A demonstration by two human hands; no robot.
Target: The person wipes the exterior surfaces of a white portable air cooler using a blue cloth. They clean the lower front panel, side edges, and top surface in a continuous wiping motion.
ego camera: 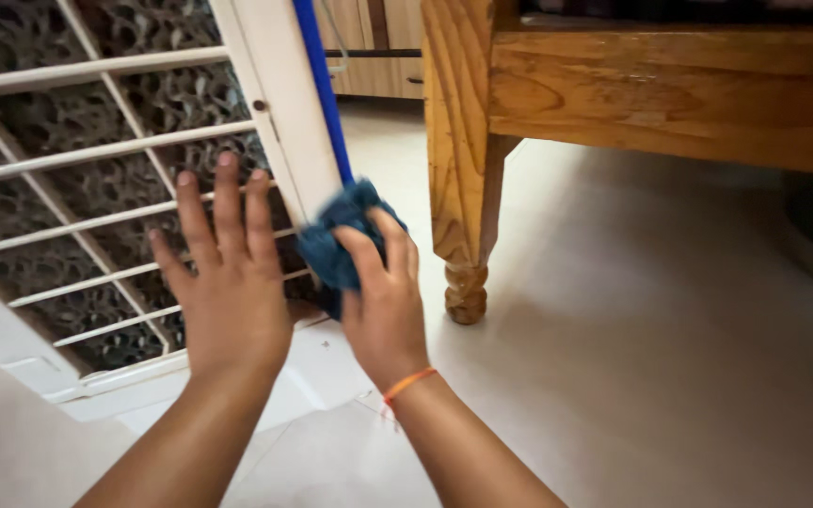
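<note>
While the pale tiled floor (613, 376) fills most of the lower view, a wooden furniture frame (670, 89) spans the upper right, its turned leg (458, 188) standing on the floor and ending in a rounded foot. To the left stands a white air cooler (275, 103) whose side grille (77, 179) of white slats covers a dark honeycomb pad. A blue strip (320, 85) runs down the cooler's white corner panel toward the hands.

Both forearms reach up from the bottom edge. The left hand (228, 282) is raised in front of the grille with its back to the camera, palm facing the slats, fingers straight and slightly spread, thumb out to the left; it grasps nothing, and whether the palm touches the slats cannot be told. The right hand (383, 301) is just beside it, wrist bent back, fingers curled over a bunched blue cloth (341, 240) and pressing it against the cooler's corner edge, at the lower end of the blue strip. The cloth lies between the cooler and the furniture leg, near both. An orange thread band (408, 383) circles the right wrist.
</note>
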